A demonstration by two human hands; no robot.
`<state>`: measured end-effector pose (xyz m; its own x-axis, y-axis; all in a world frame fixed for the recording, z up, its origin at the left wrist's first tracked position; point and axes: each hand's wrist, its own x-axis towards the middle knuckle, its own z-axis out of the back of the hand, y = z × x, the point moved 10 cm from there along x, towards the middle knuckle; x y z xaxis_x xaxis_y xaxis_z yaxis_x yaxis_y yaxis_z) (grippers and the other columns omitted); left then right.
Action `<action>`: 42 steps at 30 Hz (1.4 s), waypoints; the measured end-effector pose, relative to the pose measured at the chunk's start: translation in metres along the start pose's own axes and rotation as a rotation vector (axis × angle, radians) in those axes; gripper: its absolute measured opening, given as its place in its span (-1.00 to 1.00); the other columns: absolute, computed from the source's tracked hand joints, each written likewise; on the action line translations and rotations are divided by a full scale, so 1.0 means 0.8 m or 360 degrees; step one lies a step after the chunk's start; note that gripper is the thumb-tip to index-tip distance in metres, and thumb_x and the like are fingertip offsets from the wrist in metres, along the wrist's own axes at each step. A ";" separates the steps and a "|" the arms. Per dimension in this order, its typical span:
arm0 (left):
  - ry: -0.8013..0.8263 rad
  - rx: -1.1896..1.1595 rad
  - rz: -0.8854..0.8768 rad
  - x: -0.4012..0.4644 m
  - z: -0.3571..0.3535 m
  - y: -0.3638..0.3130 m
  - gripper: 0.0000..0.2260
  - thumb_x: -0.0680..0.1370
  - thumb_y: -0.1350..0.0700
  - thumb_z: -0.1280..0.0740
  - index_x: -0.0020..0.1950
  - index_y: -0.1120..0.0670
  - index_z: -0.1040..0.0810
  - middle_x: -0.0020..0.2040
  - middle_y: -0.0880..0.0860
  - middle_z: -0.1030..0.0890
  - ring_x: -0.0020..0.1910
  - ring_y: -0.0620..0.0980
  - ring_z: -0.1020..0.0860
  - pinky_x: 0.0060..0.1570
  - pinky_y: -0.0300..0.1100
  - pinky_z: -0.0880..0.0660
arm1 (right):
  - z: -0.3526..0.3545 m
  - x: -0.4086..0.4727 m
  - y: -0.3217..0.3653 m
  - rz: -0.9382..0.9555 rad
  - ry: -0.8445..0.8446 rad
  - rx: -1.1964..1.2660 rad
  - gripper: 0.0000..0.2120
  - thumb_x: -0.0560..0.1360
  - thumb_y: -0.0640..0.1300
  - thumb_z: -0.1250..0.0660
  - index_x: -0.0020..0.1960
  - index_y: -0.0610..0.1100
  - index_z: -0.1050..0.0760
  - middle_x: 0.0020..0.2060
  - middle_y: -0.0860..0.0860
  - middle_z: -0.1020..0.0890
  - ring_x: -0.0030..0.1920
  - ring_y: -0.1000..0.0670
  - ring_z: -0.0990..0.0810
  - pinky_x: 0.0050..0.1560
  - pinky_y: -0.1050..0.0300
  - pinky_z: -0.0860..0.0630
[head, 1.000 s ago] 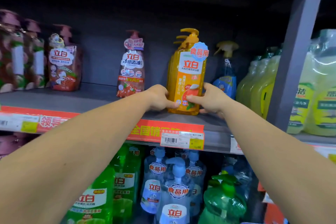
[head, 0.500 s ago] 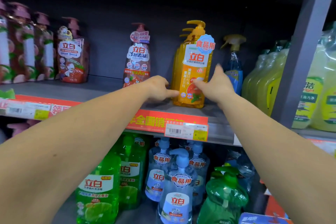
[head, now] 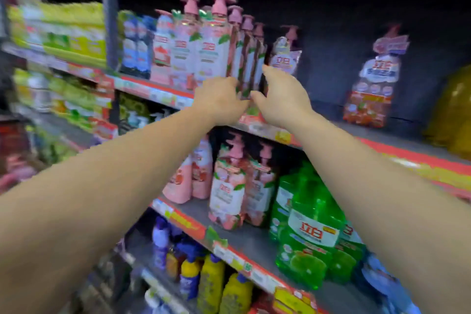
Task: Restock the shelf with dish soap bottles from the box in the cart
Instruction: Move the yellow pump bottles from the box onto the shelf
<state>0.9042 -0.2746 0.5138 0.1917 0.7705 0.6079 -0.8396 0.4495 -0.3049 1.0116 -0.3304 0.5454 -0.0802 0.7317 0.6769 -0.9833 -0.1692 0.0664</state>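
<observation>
A row of pink-pump dish soap bottles point(head: 216, 51) stands on the upper shelf point(head: 418, 158). My left hand point(head: 219, 99) is at the base of the row's right-most bottles point(head: 251, 64), its fingers curled round a bottle's front edge. From the other side, my right hand point(head: 280, 99) presses against the same bottles with its fingers stretched upward. The yellow pump bottle point(head: 453, 115) shows blurred at the far right of this shelf. Neither the box nor the cart is in view.
A single red-labelled bottle point(head: 285, 58) stands just right of my hands, and an orange-red one point(head: 369, 94) stands farther right with bare shelf between. Below are pink bottles point(head: 229, 194) and green bottles point(head: 313, 232). A shelf upright point(head: 109, 20) rises at the left.
Both hands left the yellow bottle and moved left along the shelf to the pink-pump row. The view swung left with them and is blurred.
</observation>
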 end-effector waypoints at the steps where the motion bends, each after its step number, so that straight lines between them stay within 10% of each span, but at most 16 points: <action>1: 0.0005 0.0072 0.0094 -0.008 0.009 0.052 -0.59 0.50 -0.23 -0.28 0.14 0.06 -0.52 0.17 0.15 -0.58 0.22 0.23 -0.50 0.15 0.03 -0.47 | -0.031 0.008 0.042 0.0062 0.0067 0.0065 -0.52 0.56 -0.02 -0.27 0.43 -0.15 -0.30 0.36 -0.14 -0.44 0.37 -0.18 -0.38 0.26 -0.04 -0.36; 16: 0.0091 0.0777 0.1114 -0.211 0.127 0.612 -0.52 0.48 -0.24 -0.28 0.28 0.01 -0.46 0.30 0.09 -0.48 0.32 0.16 -0.40 0.26 0.06 -0.34 | -0.415 0.020 0.563 0.0641 0.0753 0.0551 -0.56 0.49 0.11 -0.33 0.25 -0.12 -0.44 0.19 -0.14 -0.55 0.26 -0.21 -0.50 0.12 -0.08 -0.50; 42: 0.0484 0.0468 0.2119 -0.302 -0.011 1.149 -0.38 0.50 -0.19 -0.33 0.48 0.01 -0.29 0.37 0.10 -0.44 0.33 0.12 -0.43 0.26 -0.02 -0.40 | -0.931 0.129 0.854 0.0809 0.1547 0.0703 -0.49 0.54 0.05 -0.30 0.43 -0.06 -0.31 0.33 -0.10 -0.48 0.32 -0.19 -0.45 0.21 -0.04 -0.44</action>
<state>0.0903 -0.0438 0.0801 -0.7550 0.6224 -0.2061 -0.5434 -0.7699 -0.3345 0.2103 0.1217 0.1147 -0.7240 0.6774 -0.1306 -0.6764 -0.6598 0.3272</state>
